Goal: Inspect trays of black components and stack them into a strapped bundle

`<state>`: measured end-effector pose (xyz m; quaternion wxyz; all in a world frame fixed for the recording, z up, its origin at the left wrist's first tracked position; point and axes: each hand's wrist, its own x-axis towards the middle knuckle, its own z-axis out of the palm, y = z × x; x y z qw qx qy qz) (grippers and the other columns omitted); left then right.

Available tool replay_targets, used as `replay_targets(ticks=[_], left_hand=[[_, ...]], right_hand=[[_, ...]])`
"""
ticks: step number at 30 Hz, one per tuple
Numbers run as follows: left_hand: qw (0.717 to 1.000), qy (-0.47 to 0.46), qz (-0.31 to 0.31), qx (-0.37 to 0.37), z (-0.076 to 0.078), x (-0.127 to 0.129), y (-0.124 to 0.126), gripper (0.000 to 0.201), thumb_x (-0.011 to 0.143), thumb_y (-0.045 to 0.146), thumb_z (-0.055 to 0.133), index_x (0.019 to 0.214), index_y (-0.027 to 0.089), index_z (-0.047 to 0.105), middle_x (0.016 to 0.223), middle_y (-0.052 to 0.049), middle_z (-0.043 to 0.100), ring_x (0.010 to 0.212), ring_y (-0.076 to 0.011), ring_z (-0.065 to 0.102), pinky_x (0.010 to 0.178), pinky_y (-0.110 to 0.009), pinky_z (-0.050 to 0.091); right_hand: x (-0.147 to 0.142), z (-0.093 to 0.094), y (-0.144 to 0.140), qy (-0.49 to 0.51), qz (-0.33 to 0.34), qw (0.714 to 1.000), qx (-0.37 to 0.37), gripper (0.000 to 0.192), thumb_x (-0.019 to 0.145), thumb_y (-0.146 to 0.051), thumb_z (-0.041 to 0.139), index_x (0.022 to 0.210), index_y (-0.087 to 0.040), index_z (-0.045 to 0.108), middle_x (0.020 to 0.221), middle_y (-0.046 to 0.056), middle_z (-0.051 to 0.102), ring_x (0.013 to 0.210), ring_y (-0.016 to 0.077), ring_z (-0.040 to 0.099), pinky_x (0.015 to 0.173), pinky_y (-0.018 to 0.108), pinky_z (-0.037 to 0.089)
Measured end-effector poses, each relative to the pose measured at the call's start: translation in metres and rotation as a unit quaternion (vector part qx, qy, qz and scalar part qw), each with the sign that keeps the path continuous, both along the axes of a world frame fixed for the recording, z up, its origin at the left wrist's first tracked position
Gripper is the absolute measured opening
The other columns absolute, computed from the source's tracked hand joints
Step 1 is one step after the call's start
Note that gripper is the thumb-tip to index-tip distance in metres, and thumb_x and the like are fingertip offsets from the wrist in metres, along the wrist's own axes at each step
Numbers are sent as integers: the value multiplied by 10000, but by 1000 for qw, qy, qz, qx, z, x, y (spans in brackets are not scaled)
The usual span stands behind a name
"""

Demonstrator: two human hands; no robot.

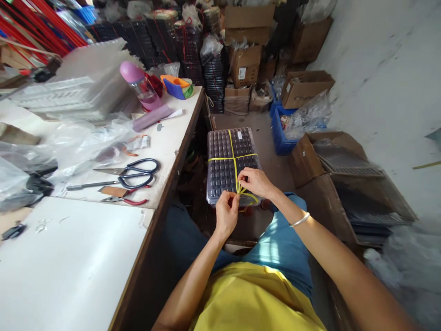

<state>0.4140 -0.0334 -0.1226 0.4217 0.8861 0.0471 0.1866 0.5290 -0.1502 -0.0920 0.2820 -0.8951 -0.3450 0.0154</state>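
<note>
A stack of dark trays with many small cells [220, 174], wrapped in clear plastic, stands in front of my knees. Yellow strapping [234, 158] crosses its top both ways, and a small white label [240, 135] sits near its far edge. At the near edge my left hand [227, 211] pinches the yellow strapping. My right hand [255, 182] is closed on the same strapping just above and to the right. Loose yellow ends loop out beneath the right hand. Whether a knot lies between the fingertips I cannot tell.
On the white table [79, 248] at left lie scissors [138, 172], red-handled pliers [127, 200], a pink-capped bottle [141, 85] and plastic bags. Blue crates [284, 142] and an open carton [306, 156] stand at right by the wall. Bundled dark stacks [213, 78] line the back.
</note>
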Motion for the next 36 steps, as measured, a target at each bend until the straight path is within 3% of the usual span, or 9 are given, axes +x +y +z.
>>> replay_targets(ticks=[6, 14, 18, 21, 24, 28, 31, 33, 36], left_hand=[[999, 37, -37, -7, -5, -5, -1, 277, 864, 196, 400, 587, 194, 380, 579, 37, 398, 538, -94, 409, 531, -219, 321], [993, 95, -59, 27, -29, -8, -5, 146, 782, 128, 472, 653, 196, 475, 726, -23, 502, 673, -152, 475, 628, -275, 351], [996, 48, -67, 15, -24, -21, 3, 117, 784, 129, 501, 687, 194, 507, 736, -20, 529, 689, -150, 505, 643, -263, 386], [999, 12, -40, -19, -17, -34, 13, 112, 865, 177, 449, 840, 191, 557, 787, -17, 557, 694, -131, 526, 638, -236, 409], [998, -1, -5, -61, -13, -47, 23, 190, 898, 190, 403, 1022, 179, 546, 857, -36, 582, 743, -136, 544, 669, -239, 426], [995, 24, -23, -92, -19, -57, 30, 191, 873, 155, 408, 866, 175, 598, 781, -34, 594, 699, -139, 542, 651, -247, 421], [991, 58, -55, -111, -32, -57, 23, 201, 847, 140, 425, 814, 171, 621, 756, -39, 601, 674, -146, 544, 640, -259, 427], [986, 77, -76, -125, -43, -56, 14, 211, 840, 143, 431, 875, 169, 638, 810, -56, 611, 706, -160, 558, 667, -276, 443], [979, 94, -97, -149, -57, -51, 0, 323, 827, 148, 450, 1119, 161, 587, 964, -100, 606, 819, -193, 575, 751, -324, 461]], right_hand=[[-11, -6, 6, -31, -68, 997, -18, 173, 803, -183, 475, 930, -184, 593, 732, 8, 607, 621, 144, 519, 586, 246, 299], [-12, -8, 18, 15, -124, 990, -62, 278, 801, -160, 435, 1059, -165, 538, 726, 29, 629, 684, 188, 572, 584, 268, 305], [-13, 32, 16, 32, -12, 996, -81, 116, 715, -128, 552, 808, -171, 607, 552, -21, 562, 507, 149, 529, 517, 251, 344], [-16, 78, 39, 7, 129, 990, -55, 224, 712, -124, 581, 919, -194, 632, 850, 22, 638, 737, 153, 607, 675, 257, 451], [-33, 112, 104, -58, 271, 961, 10, 317, 773, -37, 441, 1005, -183, 601, 1071, 74, 584, 1008, 177, 551, 905, 314, 417], [-55, 119, 223, -96, 285, 953, -35, 233, 812, -29, 423, 939, -127, 592, 1009, 138, 566, 997, 238, 525, 911, 376, 400], [-52, 118, 279, -70, 289, 951, -80, 281, 722, 12, 508, 961, -126, 568, 934, 124, 570, 854, 235, 551, 770, 346, 439], [-44, 122, 281, -53, 299, 947, -100, 353, 681, -31, 586, 1012, -147, 543, 877, 75, 569, 787, 212, 540, 712, 313, 433], [-37, 128, 228, -19, 295, 953, -62, 461, 686, -120, 613, 1124, -171, 478, 816, 8, 535, 746, 171, 506, 716, 294, 417]])
